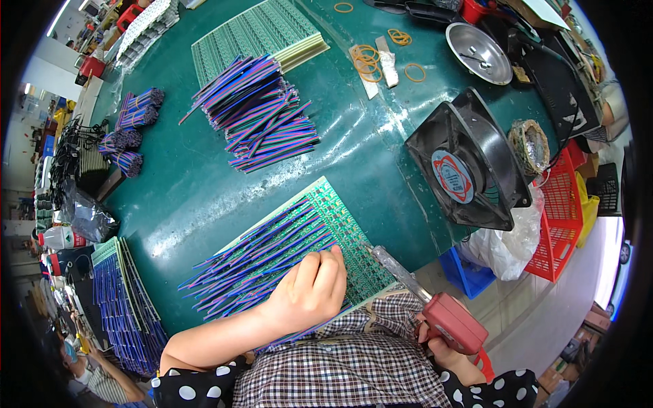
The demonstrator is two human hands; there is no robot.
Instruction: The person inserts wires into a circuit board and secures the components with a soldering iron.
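Note:
A green circuit board panel (335, 209) lies in front of me, with rows of short blue, pink and black wires (262, 239) reaching left across it. My left hand (309, 284) rests over the board's near part, its fingers curled and pinched at the edge of the wire rows. What lies between those fingertips is hidden. At the lower right, my right hand (450, 358) grips a red soldering gun (454, 322). Its long metal barrel points up and left, with the tip at the board's right part, close to my left fingertips.
Beyond the board lie a loose wire pile (262, 115) and a stack of green panels (255, 34). A black fan (469, 160) stands at right, below a metal bowl (479, 54). Rubber bands (367, 62) lie farther back. Wired panels (126, 299) and wire bundles (136, 112) are at left.

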